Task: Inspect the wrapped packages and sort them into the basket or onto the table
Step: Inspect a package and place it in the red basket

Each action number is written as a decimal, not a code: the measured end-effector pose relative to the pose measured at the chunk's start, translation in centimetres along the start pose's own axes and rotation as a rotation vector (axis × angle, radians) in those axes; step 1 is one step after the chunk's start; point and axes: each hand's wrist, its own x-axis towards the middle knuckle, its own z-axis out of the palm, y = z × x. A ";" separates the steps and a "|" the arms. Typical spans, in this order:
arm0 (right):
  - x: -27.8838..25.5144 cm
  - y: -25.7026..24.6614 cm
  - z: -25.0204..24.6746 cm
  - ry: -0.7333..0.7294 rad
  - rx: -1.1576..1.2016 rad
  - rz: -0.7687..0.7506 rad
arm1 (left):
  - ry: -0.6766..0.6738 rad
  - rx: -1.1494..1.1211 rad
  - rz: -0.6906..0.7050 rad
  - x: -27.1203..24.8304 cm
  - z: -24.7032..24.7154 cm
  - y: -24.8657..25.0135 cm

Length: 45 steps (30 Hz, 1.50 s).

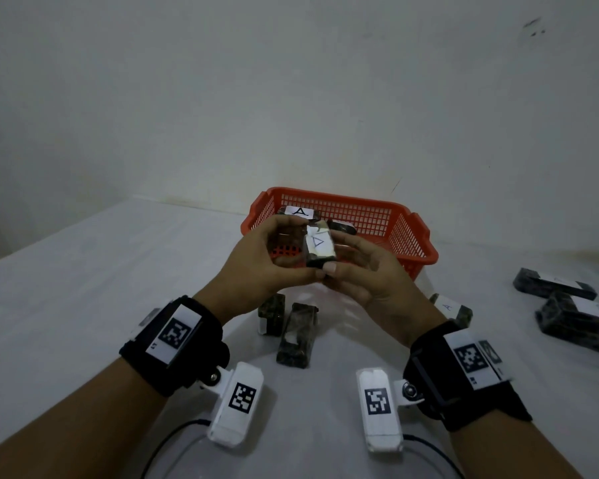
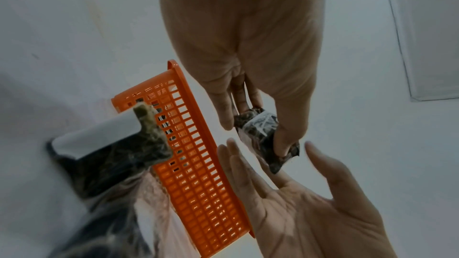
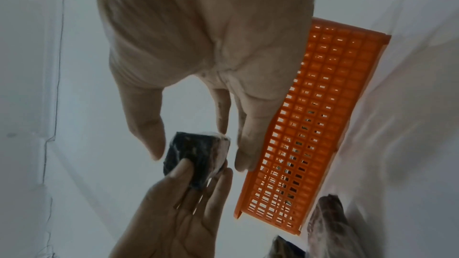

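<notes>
I see both hands holding one small dark plastic-wrapped package (image 1: pixel 319 249) with a white label marked A, raised in front of the orange plastic mesh basket (image 1: pixel 377 216). My left hand (image 1: pixel 256 267) pinches it with curled fingers; my right hand (image 1: pixel 370 281) grips its other side. Similar wrapped packages (image 1: pixel 296 335) lie on the white table (image 1: pixel 83 288).

A plain whitish plaster wall (image 1: pixel 291 81) rises at the far side, dimly lit. A few dark smudges (image 1: pixel 533 27) mark its upper right. It meets a white cloth-covered table surface (image 1: pixel 83 271) below.
</notes>
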 end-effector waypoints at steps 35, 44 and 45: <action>16.8 -0.1 0.3 0.189 -0.797 0.463 | 0.148 -0.016 -0.716 15.3 -6.2 -6.0; 18.7 1.3 1.4 0.134 -0.990 0.576 | 0.136 0.117 -0.659 15.8 -6.1 -8.4; 18.7 1.5 1.3 0.132 -0.996 0.577 | 0.132 0.131 -0.661 15.8 -6.1 -8.4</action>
